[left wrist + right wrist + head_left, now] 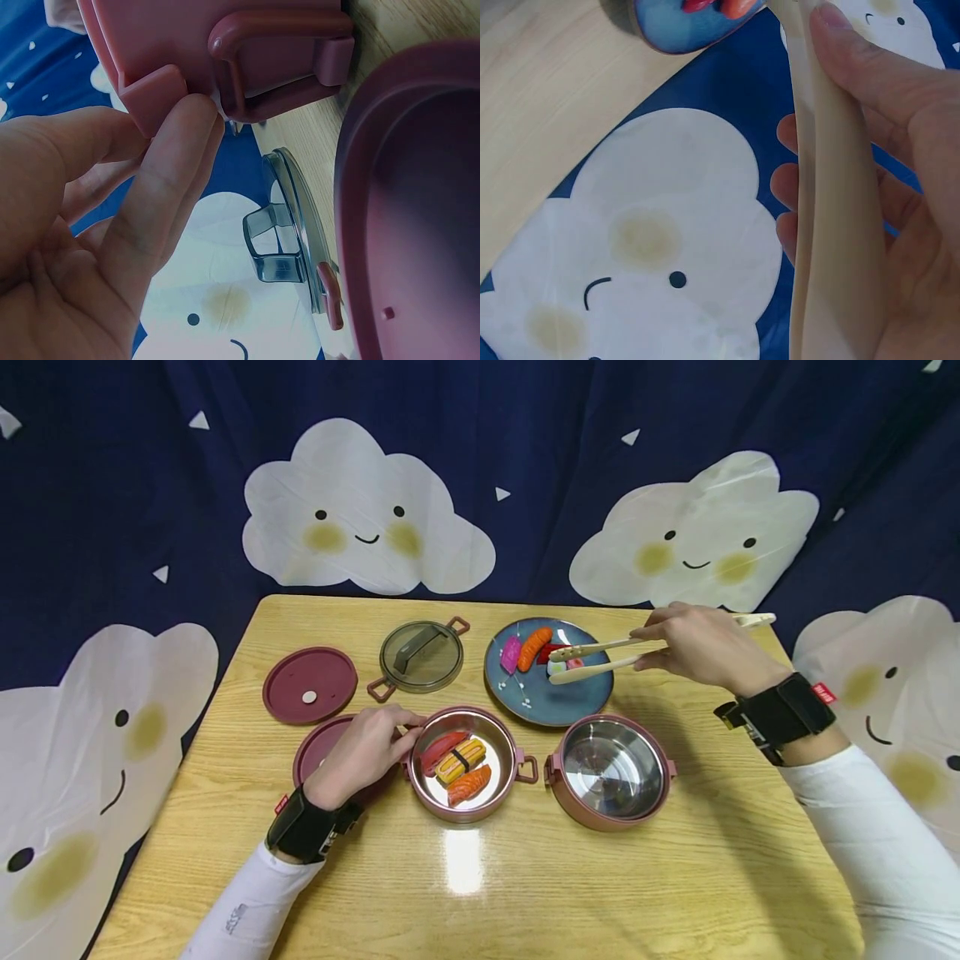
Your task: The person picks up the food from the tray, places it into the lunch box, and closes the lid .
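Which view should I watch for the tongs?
The head view: it shows the tongs most fully, with both tips over the plate, though the right hand covers part of them. The right wrist view gives only a close length of them, tips out of frame. The left wrist view shows none.

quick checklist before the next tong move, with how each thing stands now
1. Tongs held in right hand: ok
2. Tong tips either side of the white roll on the plate: ok
3. Roll firmly gripped: cannot tell, contact is unclear
4. Left hand at left pot: ok
5. Left pot uncovered: ok, three pieces inside
6. Right pot uncovered: ok, nothing inside
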`<move>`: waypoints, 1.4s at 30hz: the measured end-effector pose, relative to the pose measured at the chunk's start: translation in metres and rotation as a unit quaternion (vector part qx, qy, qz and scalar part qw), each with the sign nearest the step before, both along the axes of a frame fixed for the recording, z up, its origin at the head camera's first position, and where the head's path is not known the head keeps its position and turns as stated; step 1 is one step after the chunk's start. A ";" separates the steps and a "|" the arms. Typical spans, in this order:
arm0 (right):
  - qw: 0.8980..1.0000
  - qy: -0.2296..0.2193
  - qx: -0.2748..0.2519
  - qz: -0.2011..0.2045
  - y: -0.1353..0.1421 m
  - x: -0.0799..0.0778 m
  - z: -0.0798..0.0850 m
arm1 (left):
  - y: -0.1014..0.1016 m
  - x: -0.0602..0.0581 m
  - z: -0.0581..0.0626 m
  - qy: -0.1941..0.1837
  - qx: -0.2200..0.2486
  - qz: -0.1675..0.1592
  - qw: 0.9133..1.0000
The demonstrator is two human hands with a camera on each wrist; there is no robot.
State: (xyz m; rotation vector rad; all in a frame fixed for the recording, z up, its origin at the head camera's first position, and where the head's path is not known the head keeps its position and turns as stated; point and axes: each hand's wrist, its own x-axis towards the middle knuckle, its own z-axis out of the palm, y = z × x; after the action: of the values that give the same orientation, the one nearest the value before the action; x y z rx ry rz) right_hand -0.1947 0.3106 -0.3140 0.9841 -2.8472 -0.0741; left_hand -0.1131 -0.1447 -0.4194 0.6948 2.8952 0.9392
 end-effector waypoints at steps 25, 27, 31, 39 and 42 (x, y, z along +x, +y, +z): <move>1.000 -0.022 0.018 -0.013 -0.003 -0.019 -0.010 | 0.000 0.000 -0.001 0.006 0.005 -0.002 1.000; 1.000 -0.018 0.021 -0.012 -0.003 -0.020 -0.009 | 0.000 0.000 -0.001 0.008 0.005 -0.002 1.000; 0.999 -0.013 0.028 -0.010 -0.006 -0.020 -0.008 | 0.000 0.000 -0.001 0.009 0.003 -0.002 1.000; 0.999 -0.026 0.038 -0.005 -0.013 -0.019 -0.005 | 0.000 0.000 -0.001 0.007 0.004 -0.002 1.000; 0.999 -0.028 0.042 -0.002 -0.015 -0.019 -0.003 | 0.000 0.000 -0.001 0.008 0.003 -0.003 1.000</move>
State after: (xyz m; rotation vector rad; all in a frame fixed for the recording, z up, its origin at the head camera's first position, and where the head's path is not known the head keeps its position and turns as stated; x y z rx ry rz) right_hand -0.2139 0.2958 -0.3171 1.0109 -2.9183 -0.1713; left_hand -0.1134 -0.1450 -0.4207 0.7159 2.9036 0.9461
